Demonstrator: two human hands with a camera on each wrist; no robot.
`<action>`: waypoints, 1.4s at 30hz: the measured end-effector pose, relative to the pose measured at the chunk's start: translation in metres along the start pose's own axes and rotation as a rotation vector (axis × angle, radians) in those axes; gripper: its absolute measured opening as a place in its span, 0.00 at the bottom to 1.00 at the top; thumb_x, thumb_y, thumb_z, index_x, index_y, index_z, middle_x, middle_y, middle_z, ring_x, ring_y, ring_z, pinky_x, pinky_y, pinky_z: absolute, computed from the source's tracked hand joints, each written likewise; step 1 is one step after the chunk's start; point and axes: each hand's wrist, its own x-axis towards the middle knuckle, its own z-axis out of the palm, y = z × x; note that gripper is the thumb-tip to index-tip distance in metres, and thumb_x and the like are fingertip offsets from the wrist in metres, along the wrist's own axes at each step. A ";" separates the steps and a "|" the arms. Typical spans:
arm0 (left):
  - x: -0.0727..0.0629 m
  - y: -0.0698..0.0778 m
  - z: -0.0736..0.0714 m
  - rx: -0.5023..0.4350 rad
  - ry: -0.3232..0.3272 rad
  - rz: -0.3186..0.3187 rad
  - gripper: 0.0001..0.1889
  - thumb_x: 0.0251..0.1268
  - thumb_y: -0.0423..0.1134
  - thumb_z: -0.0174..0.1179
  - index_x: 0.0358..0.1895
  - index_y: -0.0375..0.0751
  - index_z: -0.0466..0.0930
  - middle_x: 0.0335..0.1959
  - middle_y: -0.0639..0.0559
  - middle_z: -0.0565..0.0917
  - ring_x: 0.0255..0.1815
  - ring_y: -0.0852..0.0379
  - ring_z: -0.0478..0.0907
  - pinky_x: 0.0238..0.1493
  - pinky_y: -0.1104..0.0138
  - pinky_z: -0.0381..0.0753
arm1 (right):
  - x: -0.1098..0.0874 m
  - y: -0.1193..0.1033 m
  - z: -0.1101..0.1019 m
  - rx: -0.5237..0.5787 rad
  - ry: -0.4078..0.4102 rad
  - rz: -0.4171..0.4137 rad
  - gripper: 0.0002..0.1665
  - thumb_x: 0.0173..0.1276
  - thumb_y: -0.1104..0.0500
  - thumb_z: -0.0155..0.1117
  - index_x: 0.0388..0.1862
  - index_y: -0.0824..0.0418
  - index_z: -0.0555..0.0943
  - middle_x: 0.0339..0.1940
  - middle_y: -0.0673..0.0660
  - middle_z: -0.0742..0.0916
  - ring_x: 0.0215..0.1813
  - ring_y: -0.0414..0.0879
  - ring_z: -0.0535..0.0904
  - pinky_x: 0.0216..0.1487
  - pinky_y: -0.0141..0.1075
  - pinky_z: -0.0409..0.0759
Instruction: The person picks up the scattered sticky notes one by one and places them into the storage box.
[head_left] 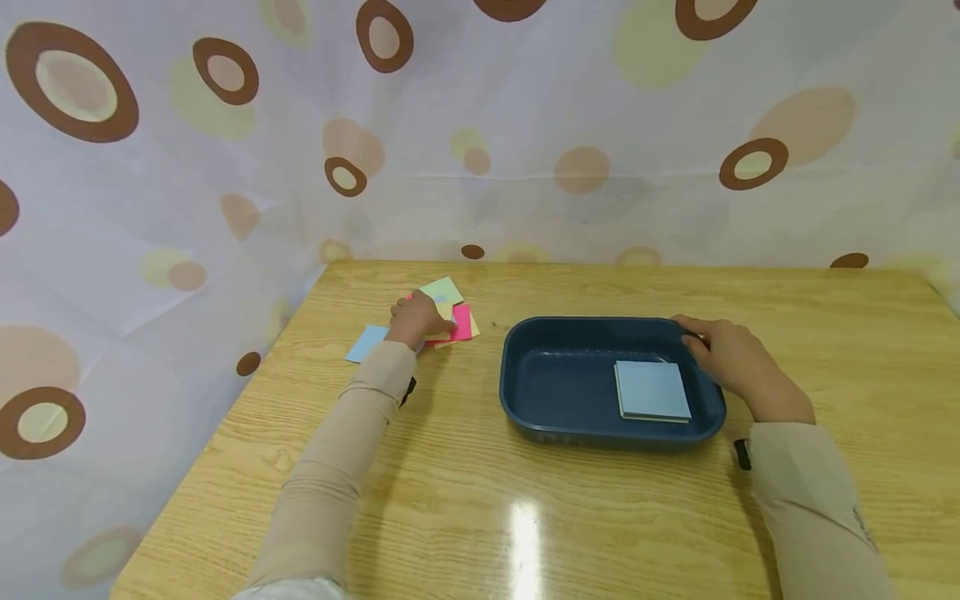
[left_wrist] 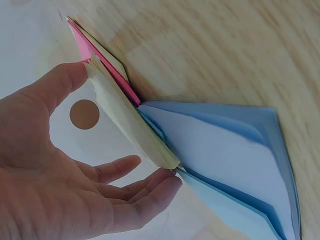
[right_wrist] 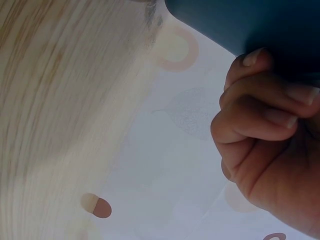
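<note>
Left wrist: yellow paper (left_wrist: 126, 117) (slanted) spans the left grip (left_wrist: 60, 185).

Indoors, exact room type unclear: wood-grain table (head_left: 450, 475), circle-patterned curtain (head_left: 517, 108) behind.

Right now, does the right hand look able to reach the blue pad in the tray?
Probably yes: the right hand holds the tray close to the blue pad, and nothing covers it; the hand would likely need to let go first.
</note>
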 end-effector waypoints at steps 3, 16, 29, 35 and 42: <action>-0.001 0.001 -0.002 0.038 -0.003 0.008 0.51 0.62 0.58 0.59 0.72 0.23 0.44 0.63 0.22 0.63 0.62 0.30 0.62 0.59 0.51 0.70 | 0.000 0.000 -0.001 -0.002 0.000 0.000 0.27 0.75 0.64 0.48 0.69 0.74 0.62 0.12 0.51 0.68 0.15 0.44 0.63 0.19 0.36 0.63; -0.008 -0.003 -0.016 0.003 -0.025 0.048 0.49 0.62 0.57 0.57 0.68 0.20 0.43 0.59 0.23 0.63 0.58 0.32 0.63 0.58 0.50 0.67 | -0.001 0.002 -0.002 -0.009 -0.004 0.013 0.27 0.75 0.64 0.48 0.70 0.73 0.62 0.14 0.52 0.68 0.17 0.44 0.64 0.21 0.37 0.63; -0.050 0.049 -0.043 -0.044 0.061 0.302 0.47 0.59 0.53 0.61 0.70 0.27 0.47 0.62 0.28 0.62 0.64 0.33 0.58 0.62 0.46 0.63 | 0.000 0.000 -0.004 -0.005 -0.023 0.037 0.27 0.76 0.63 0.47 0.71 0.71 0.62 0.13 0.52 0.67 0.16 0.44 0.64 0.21 0.37 0.64; -0.083 0.093 -0.045 0.051 0.068 0.526 0.38 0.56 0.50 0.65 0.61 0.29 0.58 0.48 0.36 0.69 0.49 0.43 0.66 0.50 0.54 0.69 | -0.001 0.001 -0.006 -0.005 -0.016 0.040 0.27 0.75 0.63 0.48 0.71 0.71 0.62 0.13 0.52 0.68 0.16 0.44 0.64 0.21 0.37 0.65; -0.109 0.143 -0.028 0.225 -0.082 0.809 0.30 0.58 0.47 0.65 0.56 0.36 0.61 0.47 0.42 0.68 0.45 0.48 0.63 0.42 0.62 0.66 | -0.001 -0.002 -0.005 -0.002 -0.004 0.049 0.27 0.75 0.63 0.48 0.70 0.71 0.63 0.14 0.52 0.68 0.17 0.44 0.65 0.22 0.37 0.65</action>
